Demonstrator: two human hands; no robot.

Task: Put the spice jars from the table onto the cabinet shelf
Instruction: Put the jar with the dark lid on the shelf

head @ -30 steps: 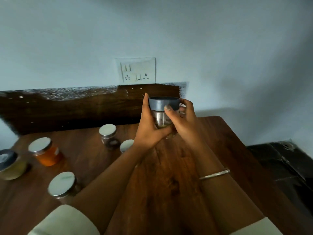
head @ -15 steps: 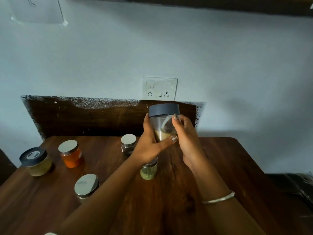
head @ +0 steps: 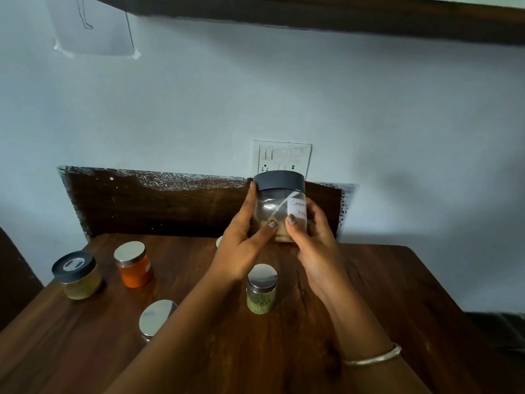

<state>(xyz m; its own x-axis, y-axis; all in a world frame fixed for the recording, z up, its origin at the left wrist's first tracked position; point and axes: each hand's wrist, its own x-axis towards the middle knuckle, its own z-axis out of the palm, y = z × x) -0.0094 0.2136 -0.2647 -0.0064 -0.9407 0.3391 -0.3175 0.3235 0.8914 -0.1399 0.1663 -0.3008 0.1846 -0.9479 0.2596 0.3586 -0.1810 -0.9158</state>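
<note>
Left hand (head: 241, 245) and right hand (head: 315, 245) both clasp the grey-lidded jar (head: 279, 203), held upright above the worktop (head: 369, 294), probably steadying it for the dark shelf (head: 312, 15) overhead, while the green-filled jar (head: 261, 291) and the orange jar (head: 133, 264) wait below.

Your way up is open wall between the held jar (head: 279, 206) and the dark shelf edge (head: 312, 15) overhead, with the switch plate (head: 281, 159) just behind it. Between your forearms a green-herb jar (head: 261, 288) stands on the counter (head: 397, 294), whose right side offers open wood. To the left stand the silver-lidded jar (head: 157, 315), orange jar (head: 133, 264) and dark-lidded jar (head: 76, 275).
</note>
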